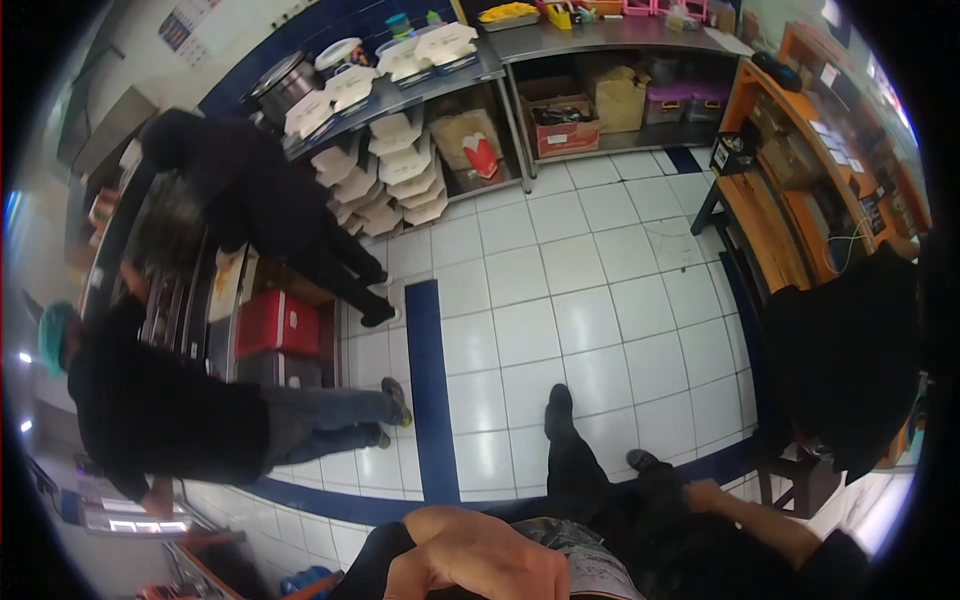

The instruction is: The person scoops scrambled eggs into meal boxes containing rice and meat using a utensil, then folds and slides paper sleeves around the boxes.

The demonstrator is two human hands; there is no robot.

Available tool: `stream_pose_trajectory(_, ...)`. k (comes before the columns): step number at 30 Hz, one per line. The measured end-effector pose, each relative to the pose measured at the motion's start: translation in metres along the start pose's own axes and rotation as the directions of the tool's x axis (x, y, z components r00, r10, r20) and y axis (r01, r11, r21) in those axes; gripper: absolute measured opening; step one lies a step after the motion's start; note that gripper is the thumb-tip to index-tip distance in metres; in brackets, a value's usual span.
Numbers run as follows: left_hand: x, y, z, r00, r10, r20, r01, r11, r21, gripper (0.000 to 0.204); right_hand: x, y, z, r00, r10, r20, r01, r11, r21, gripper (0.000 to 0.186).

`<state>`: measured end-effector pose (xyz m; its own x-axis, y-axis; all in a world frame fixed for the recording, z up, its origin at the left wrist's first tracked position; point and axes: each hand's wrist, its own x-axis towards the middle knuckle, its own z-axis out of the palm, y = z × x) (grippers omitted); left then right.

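At the far left, a co-worker in a green cap [55, 338], black top and jeans [325, 415] stands side-on, one arm stretched toward the cooking equipment beside them. Further in, a second co-worker [250, 190] in dark clothes bends over the same line, with a red cooler box [277, 322] low down just beside their legs. Next comes a steel surface [425, 95] carrying a large metal pot [288, 85] and white cartons [350, 90] standing open; more white cartons are stacked beneath, next to a brown paper bag [465, 138]. Across the tiled floor [520, 340], at the bottom centre, the left hand [480, 555] is close to the camera with its fingers bent; I cannot tell how far its grip is closed or whether it has hold of anything. Grey patterned cloth [590, 548] lies just to its right, in front of the wearer's body. Farther right, the right hand [705, 496] is by the dark trousers [655, 492], its fingers partly hidden, so its grip cannot be read either. A dark stool [800, 485] stands near that hand, below an orange wooden bench [765, 225].
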<state>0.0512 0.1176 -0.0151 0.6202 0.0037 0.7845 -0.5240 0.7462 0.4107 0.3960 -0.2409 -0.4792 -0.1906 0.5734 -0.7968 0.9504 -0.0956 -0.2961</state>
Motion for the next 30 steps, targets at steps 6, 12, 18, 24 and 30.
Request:
stream_pose_trajectory(6, 0.023, 0.09, -0.149, 0.996, -0.063, 0.058, 0.05, 0.976, 0.212, 0.067, 0.061, -0.007, 0.054, 0.928, 0.024, -0.371, -0.007, 0.999, 0.047, 0.05)
stream_pose_trajectory(12, -0.044, 0.168, -0.272, 0.573, -0.046, -0.818, 0.383, 0.898, 0.218, 0.049, 0.284, 0.042, -0.174, 0.729, 0.684, -0.02, 0.047, -0.021, 0.999, 0.025)
stream_pose_trajectory(18, -0.112, 0.26, -0.386, 0.012, 0.368, -0.93, 0.89, 0.42, 0.178, 0.034, 0.352, 0.131, -0.517, 0.598, 0.766, -0.236, 0.192, 0.148, 0.97, 0.035)
stream_pose_trajectory(24, -0.139, 0.384, -0.533, -0.009, 0.505, -0.863, 0.91, -0.353, -0.216, 0.052, 0.474, 0.076, -0.698, 0.815, 0.563, -0.141, 0.119, 0.075, 0.99, 0.044)
stream_pose_trajectory(30, -0.113, 0.462, -0.702, 0.108, 0.289, -0.951, 0.971, -0.238, 0.038, 0.046, 0.527, -0.019, -0.915, 0.917, 0.267, -0.295, 0.2, 0.33, 0.923, 0.048)
